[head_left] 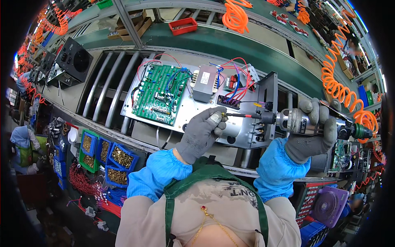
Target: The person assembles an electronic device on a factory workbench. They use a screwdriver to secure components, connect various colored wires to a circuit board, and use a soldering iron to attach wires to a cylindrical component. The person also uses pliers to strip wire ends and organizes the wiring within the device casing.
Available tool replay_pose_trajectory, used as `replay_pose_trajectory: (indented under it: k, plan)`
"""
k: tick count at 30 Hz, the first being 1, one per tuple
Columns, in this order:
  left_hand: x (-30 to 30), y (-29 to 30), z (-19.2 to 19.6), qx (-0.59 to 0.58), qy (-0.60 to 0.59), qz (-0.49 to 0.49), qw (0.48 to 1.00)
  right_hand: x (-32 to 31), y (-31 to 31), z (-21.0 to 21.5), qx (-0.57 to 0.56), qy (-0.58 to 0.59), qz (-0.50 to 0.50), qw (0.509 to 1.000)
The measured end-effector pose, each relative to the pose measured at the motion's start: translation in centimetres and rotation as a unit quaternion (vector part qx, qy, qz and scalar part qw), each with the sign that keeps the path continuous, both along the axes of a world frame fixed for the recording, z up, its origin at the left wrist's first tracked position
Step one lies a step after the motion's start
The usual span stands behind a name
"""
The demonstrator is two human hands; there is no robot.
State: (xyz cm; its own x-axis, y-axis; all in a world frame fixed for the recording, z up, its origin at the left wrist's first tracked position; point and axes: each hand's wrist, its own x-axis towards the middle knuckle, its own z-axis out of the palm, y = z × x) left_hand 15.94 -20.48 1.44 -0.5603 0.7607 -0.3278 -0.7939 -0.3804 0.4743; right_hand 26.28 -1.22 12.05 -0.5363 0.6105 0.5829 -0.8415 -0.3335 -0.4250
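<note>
The bright view bends strongly toward its blackened sides.

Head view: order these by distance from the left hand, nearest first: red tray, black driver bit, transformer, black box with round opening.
From the left hand:
1. Black driver bit: just right, its tip at the fingers.
2. Transformer: beyond the hand, on the metal chassis.
3. Red tray: farther beyond, on the green surface.
4. Black box with round opening: far left.

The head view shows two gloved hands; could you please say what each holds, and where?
Right hand: power screwdriver, around its silver body. Left hand: seemingly a small brass-coloured piece at the bit; held part unclear.
</note>
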Motion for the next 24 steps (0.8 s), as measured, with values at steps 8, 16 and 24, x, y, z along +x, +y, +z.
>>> replay_pose_trajectory:
  k: [8,16,24]
  plan:
    - [0.3,0.7,-0.2,0.016,0.005,0.000,1.000,0.1,0.4,-0.3,-0.003,-0.010,-0.007,1.000]
    - [1.4,1.3,-0.3,-0.051,0.103,-0.004,0.993,0.7,0.8,-0.5,-0.011,-0.021,-0.023,0.999]
    - [1.8,1.5,0.7,-0.099,0.182,-0.014,0.978,-0.1,0.7,-1.6,-0.070,-0.001,0.071,0.995]
